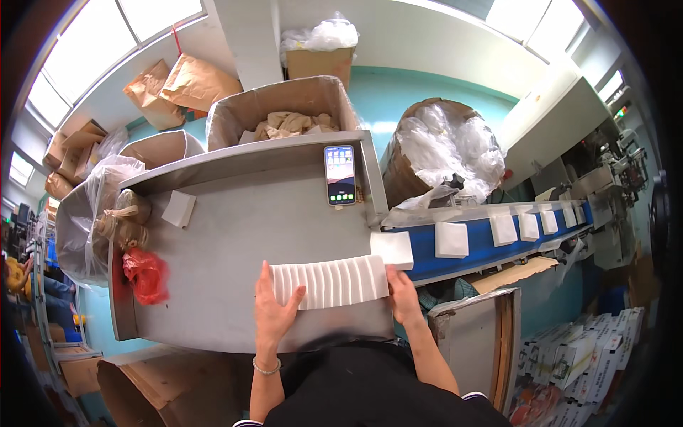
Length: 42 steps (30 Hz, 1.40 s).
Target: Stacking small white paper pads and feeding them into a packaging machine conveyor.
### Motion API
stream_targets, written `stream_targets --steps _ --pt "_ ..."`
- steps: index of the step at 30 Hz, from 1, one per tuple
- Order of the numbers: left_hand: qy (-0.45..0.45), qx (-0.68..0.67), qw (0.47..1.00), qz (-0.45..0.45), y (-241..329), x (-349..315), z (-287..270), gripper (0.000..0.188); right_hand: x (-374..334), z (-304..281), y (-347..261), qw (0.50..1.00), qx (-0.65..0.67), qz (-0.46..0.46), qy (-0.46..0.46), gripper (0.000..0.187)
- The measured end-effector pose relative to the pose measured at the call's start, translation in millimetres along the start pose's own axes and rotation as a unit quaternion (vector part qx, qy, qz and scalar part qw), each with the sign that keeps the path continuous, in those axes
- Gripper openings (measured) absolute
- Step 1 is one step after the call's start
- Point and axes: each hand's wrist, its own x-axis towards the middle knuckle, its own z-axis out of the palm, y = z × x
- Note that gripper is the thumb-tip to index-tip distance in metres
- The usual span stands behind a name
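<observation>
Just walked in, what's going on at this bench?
The person's left hand and right hand hold opposite ends of a row of white folded pads at a grey metal table. A separate white square pad lies just beyond the right hand, beside a blue conveyor belt carrying more spaced-out white pads. A rectangular smartphone, screen lit, is toward the table's far right corner.
</observation>
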Motion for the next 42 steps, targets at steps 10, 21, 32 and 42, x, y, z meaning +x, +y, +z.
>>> stream_targets --steps 10,21,32,42 --pt "0.032 0.008 0.999 0.01 -6 -1 5 0.089 -2 -6 3 0.977 -0.148 0.125 -0.093 0.033" --pt "-0.007 -0.021 1.0 -0.001 2 -4 11 0.091 -4 17 7 0.976 -0.184 0.015 -0.116 0.042" --pt "-0.048 -0.014 0.999 -0.001 10 -5 13 0.094 -6 17 3 0.976 -0.211 -0.036 -0.037 0.045" --pt "0.004 -0.013 1.0 0.018 -2 -4 20 0.097 -4 6 9 0.987 -0.137 0.054 -0.058 0.031"
